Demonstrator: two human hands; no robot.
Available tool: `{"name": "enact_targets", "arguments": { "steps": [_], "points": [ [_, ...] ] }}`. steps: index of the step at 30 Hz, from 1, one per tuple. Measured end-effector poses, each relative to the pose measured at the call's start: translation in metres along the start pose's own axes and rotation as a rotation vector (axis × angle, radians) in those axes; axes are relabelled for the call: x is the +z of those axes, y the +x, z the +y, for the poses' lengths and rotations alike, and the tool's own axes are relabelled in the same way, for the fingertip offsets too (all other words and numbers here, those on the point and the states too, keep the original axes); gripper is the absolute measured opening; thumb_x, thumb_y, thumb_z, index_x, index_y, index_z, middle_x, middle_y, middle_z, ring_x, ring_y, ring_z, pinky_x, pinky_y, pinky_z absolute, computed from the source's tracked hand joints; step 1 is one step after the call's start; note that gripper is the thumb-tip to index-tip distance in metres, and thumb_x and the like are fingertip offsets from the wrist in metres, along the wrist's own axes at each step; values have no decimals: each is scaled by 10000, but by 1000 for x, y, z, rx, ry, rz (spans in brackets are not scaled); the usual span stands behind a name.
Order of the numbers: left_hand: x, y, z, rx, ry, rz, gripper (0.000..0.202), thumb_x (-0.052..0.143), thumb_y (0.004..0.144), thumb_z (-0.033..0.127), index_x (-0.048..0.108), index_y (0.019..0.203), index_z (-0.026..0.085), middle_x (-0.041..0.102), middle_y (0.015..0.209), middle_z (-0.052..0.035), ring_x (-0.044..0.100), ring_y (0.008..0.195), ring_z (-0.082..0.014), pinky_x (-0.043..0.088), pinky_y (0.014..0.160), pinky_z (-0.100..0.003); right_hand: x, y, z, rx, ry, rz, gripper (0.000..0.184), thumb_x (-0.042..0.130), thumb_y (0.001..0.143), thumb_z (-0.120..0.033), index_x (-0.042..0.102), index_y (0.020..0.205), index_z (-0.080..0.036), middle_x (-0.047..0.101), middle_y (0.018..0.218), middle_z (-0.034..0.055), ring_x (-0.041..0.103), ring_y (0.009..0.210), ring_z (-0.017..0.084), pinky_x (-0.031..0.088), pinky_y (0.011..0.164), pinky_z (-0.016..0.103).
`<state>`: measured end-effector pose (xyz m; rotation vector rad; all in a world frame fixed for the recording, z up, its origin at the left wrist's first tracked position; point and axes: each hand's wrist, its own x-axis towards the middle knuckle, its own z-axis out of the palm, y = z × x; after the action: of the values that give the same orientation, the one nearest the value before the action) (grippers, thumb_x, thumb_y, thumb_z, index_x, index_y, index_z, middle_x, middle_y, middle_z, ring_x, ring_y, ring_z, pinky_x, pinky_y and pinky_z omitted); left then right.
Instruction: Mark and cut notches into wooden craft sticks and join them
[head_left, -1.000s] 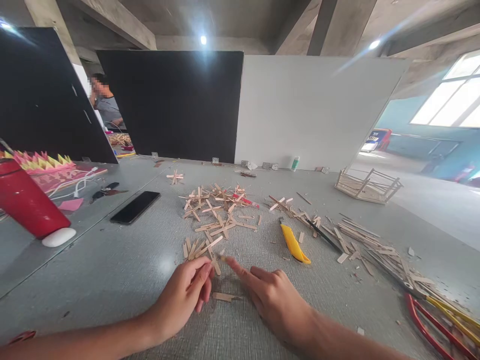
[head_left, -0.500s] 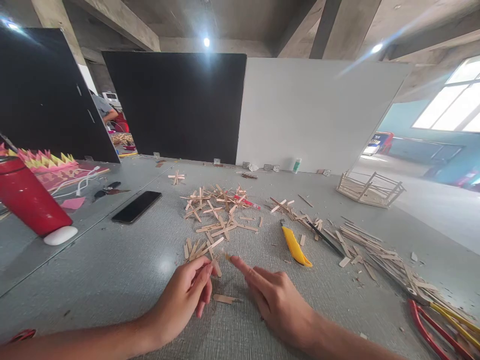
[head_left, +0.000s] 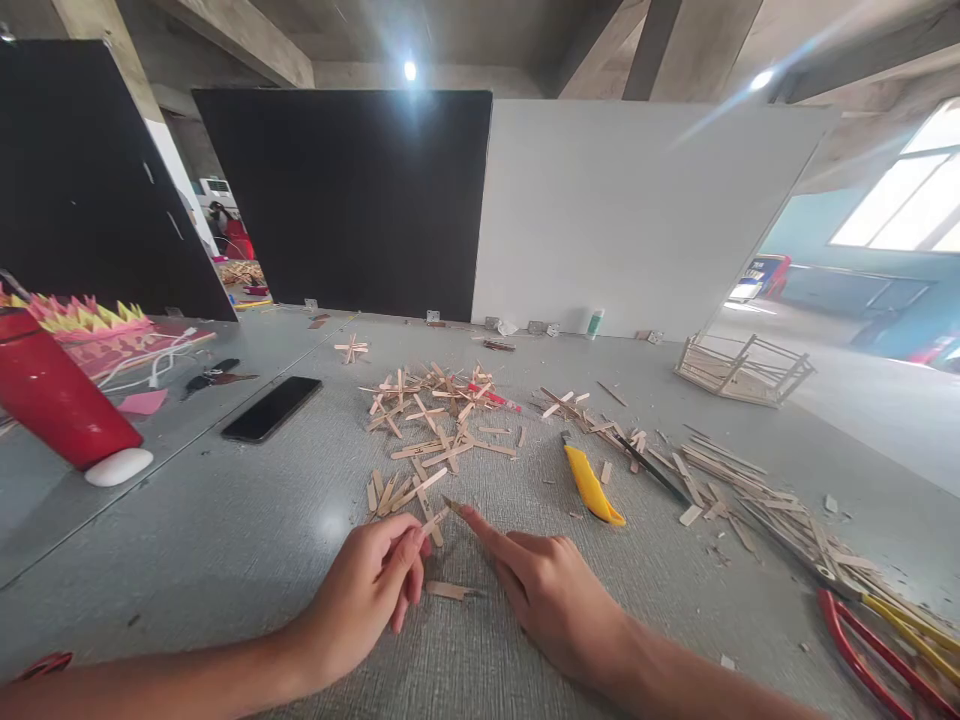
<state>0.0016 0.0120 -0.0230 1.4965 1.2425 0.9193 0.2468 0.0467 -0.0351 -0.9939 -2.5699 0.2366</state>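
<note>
My left hand point(head_left: 379, 580) is closed, with thumb and fingers pinching a short wooden craft stick point(head_left: 436, 521) that points up and right. My right hand point(head_left: 551, 585) is curled, its index finger stretched along a small, thin blade point(head_left: 451, 504); the rest of that tool is hidden in the hand. The blade's tip lies at or very near the stick's far end; I cannot tell whether they touch. Below the fingers, a broken stick piece point(head_left: 448, 591) lies on the table. Just beyond my left hand are several loose sticks point(head_left: 386, 493).
A pile of crossed craft sticks point(head_left: 439, 405) lies ahead. To the right are a yellow utility knife point(head_left: 591, 487), stick scraps point(head_left: 720, 470), red-handled pliers point(head_left: 855, 650) and a small stick frame point(head_left: 742, 372). A phone point(head_left: 274, 409) and red bottle point(head_left: 71, 390) are at left.
The stick in my left hand now tilts up toward the right hand. The blade under my right index finger shows more clearly and points up-left. The view has shifted slightly.
</note>
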Motion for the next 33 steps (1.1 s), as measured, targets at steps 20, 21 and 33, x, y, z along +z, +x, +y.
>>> {"name": "enact_targets", "arguments": {
  "steps": [20,21,33],
  "points": [
    [2,-2,0,66,33,14,441,389,1066,593,499,868,214,586,659,29,516,485,-104,415,503,-217,-7,2,-6,-211,-21,45,493,283,1108,-183,447,1569,-127,661,720,21,549,525,140,361,527,271],
    [2,-3,-1,70,43,19,442,387,1070,587,497,858,214,587,656,28,511,480,-103,408,499,-217,-7,2,-6,-215,-40,45,492,288,1104,-176,448,1567,-126,655,714,17,546,522,143,355,524,275],
    [1,1,-1,43,30,29,417,395,1087,556,466,847,222,572,655,44,545,499,-110,421,522,-219,4,-3,-6,-158,-199,61,582,399,1031,-77,346,1604,-163,654,760,-12,561,550,141,305,523,291]
  ]
}}
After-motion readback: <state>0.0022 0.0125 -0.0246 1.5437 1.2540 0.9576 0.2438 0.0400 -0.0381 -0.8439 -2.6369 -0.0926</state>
